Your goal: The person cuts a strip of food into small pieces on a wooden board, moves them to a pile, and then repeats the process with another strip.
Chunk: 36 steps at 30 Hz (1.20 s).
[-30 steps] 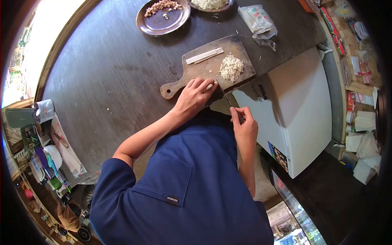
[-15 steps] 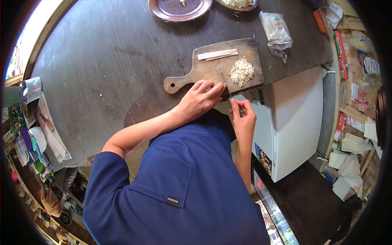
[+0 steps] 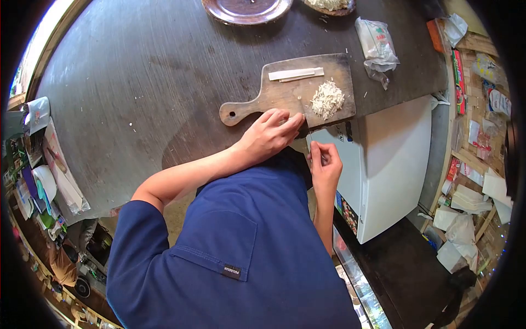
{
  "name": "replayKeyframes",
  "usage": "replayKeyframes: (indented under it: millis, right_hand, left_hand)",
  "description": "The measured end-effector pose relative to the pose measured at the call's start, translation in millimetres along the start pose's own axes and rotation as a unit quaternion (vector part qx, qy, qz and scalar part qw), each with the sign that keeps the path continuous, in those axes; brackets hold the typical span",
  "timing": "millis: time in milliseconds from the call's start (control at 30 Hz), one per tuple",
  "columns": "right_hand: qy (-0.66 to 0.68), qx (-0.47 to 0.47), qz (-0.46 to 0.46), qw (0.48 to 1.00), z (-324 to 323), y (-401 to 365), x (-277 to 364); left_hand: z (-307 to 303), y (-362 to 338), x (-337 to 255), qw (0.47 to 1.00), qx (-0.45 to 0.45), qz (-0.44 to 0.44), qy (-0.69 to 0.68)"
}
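Observation:
A wooden cutting board (image 3: 274, 97) with a handle lies near the table edge. My left hand (image 3: 268, 133) rests at its near edge, fingers curled down together; what they press on is hidden. My right hand (image 3: 325, 163) is closed around the handle of a thin knife (image 3: 308, 126), just off the table edge. The blade points away over the board, right beside my left fingertips. A heap of small white chopped pieces (image 3: 327, 100) sits right of the blade. Long white strips (image 3: 296, 74) lie along the board's far side.
Toward the far edge are a brown plate (image 3: 246, 15) and a second dish (image 3: 331, 6) of white pieces. A plastic packet (image 3: 377, 44) lies right of the board. A white refrigerator (image 3: 394, 170) stands below the table at right.
The view has shifted slightly. Both hands keep nearly the same places, with the knife still beside the left fingertips. The pile and strips look much the same.

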State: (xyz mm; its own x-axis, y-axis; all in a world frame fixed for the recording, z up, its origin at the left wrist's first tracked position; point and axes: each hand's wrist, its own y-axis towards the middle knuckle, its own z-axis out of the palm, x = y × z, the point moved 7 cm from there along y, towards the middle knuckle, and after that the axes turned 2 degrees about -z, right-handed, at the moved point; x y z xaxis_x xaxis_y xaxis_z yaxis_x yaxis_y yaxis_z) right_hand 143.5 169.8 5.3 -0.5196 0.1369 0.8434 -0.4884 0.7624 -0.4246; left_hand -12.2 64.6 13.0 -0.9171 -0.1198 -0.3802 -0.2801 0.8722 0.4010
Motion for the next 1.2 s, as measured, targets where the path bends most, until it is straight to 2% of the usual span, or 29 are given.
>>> replayKeyframes:
  millis: [100, 300, 433, 600, 767, 867, 967, 1100, 1167, 1200]
  right_hand:
    - [0.008, 0.001, -0.025, 1.000, -1, 2, 6]
    - [-0.042, -0.017, 0.005, 0.999, -16, -20, -1]
    - [-0.037, -0.015, -0.067, 0.997, 2, 3, 9]
    - [-0.016, -0.018, -0.008, 1.000, -1, -5, 6]
    - [-0.032, -0.022, 0.003, 0.999, -6, -10, -2]
    - [-0.027, -0.032, -0.076, 0.996, 7, 3, 11]
    - [-0.044, -0.039, -0.085, 0.995, 9, 3, 15]
    - [-0.038, -0.036, -0.030, 0.998, -3, -14, -2]
    - [-0.020, -0.035, -0.049, 0.998, -5, -11, -5]
    - [-0.010, -0.021, -0.029, 0.999, -4, -5, -5]
  left_hand:
    - [0, 0, 0, 1.000, -0.002, -0.002, 0.002]
    - [-1, -2, 0, 1.000, -0.007, 0.009, -0.009]
    - [-4, 1, -1, 1.000, -0.010, 0.004, -0.009]
    - [-2, -3, -2, 1.000, -0.011, 0.019, -0.002]
    - [-1, -2, -2, 1.000, -0.013, 0.024, 0.001]
    - [-3, -4, -4, 1.000, 0.003, 0.029, 0.010]
    - [-1, -3, -4, 0.999, 0.007, 0.036, 0.034]
    - [0, -6, -3, 0.999, 0.001, 0.031, 0.029]
    - [-1, -3, -4, 0.999, -0.012, 0.023, 0.038]
    - [-2, -4, -4, 0.999, -0.015, 0.026, 0.040]
